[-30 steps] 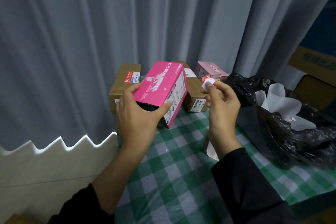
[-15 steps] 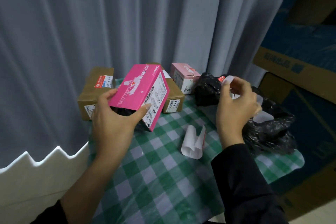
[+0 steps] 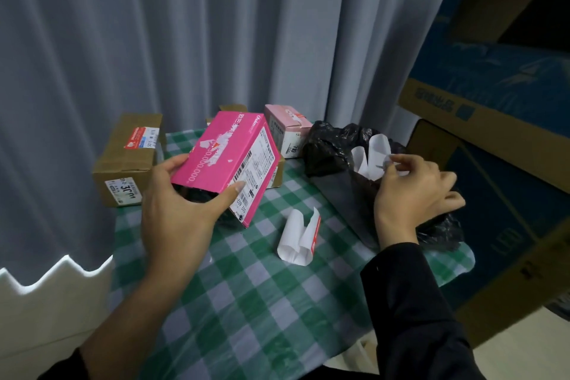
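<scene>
Pink box (image 3: 228, 160) up in my left hand (image 3: 175, 210), right hand (image 3: 413, 191) at the bin bag (image 3: 330, 145).

My left fingers are wrapped around the near end of the pink box, thumb on its barcode side, holding it tilted above the green-checked tabletop (image 3: 246, 287), left of centre, with its near lower corner low over the cloth. To the right, my right hand hovers at the mouth of the black bin bag, thumb and forefinger drawn together beside the white paper strips (image 3: 377, 145) sticking out of it; I cannot tell whether they pinch a scrap. A curled white backing sheet (image 3: 297, 233) lies on the tabletop between my hands. On the far side sit a brown carton (image 3: 129, 160) at left and a pale pink box (image 3: 285, 129) just beside the bag.
</scene>
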